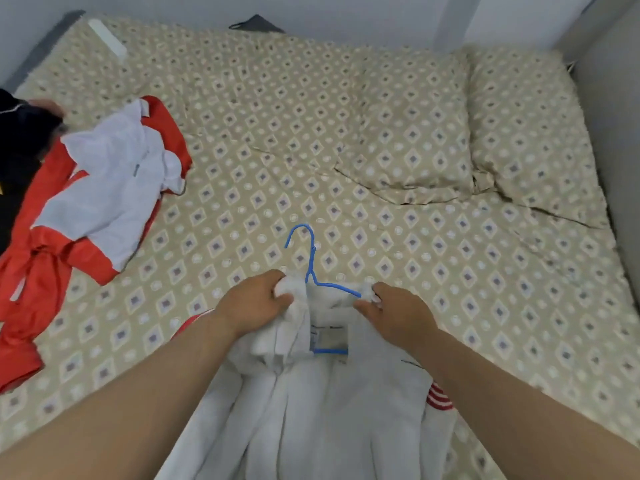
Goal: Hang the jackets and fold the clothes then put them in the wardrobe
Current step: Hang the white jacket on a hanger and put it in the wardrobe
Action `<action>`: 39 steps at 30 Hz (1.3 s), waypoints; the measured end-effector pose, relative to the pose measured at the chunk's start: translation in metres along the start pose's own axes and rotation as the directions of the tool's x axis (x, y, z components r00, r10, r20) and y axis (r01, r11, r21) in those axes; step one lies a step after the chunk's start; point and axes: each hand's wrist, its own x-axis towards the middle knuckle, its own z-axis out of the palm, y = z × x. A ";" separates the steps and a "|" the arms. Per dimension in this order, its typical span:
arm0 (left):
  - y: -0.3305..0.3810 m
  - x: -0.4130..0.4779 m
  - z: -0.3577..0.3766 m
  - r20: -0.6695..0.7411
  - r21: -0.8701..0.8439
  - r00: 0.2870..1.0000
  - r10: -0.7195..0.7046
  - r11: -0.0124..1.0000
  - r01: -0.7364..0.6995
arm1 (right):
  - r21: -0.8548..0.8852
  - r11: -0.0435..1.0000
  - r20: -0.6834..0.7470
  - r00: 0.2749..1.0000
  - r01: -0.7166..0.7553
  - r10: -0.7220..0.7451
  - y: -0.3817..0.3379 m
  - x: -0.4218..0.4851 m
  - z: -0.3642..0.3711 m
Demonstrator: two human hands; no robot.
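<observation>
A white jacket [311,403] with red sleeve stripes lies lining up on the bed's near edge. A blue hanger [313,265] sits inside its collar, hook pointing away from me, lower bar showing through the neck opening. My left hand [254,299] grips the left side of the collar. My right hand [391,311] pinches the right side of the collar, over the hanger's right arm. A red and white jacket [100,188] lies crumpled at the left, with a dark garment [20,143] beside it at the frame's edge.
The bed [277,150] has a beige diamond-patterned sheet. Two matching pillows [415,133] lie at the far right against a grey headboard [609,98]. A white strip [105,36] and a dark object [256,24] lie by the far wall.
</observation>
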 end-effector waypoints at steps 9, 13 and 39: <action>-0.044 0.152 0.038 -0.202 0.208 0.956 0.211 0.963 -0.169 | -0.022 0.999 -0.117 0.992 -0.042 0.040 0.037 0.148 0.058; -0.060 0.220 0.046 -0.183 0.258 0.966 0.185 0.957 -0.135 | -0.046 0.998 -0.140 0.990 -0.035 0.028 0.046 0.214 0.071; -0.121 0.034 0.178 -0.185 0.126 0.972 0.148 0.984 -0.126 | -0.144 0.974 -0.179 0.963 0.177 -0.201 0.036 0.011 0.216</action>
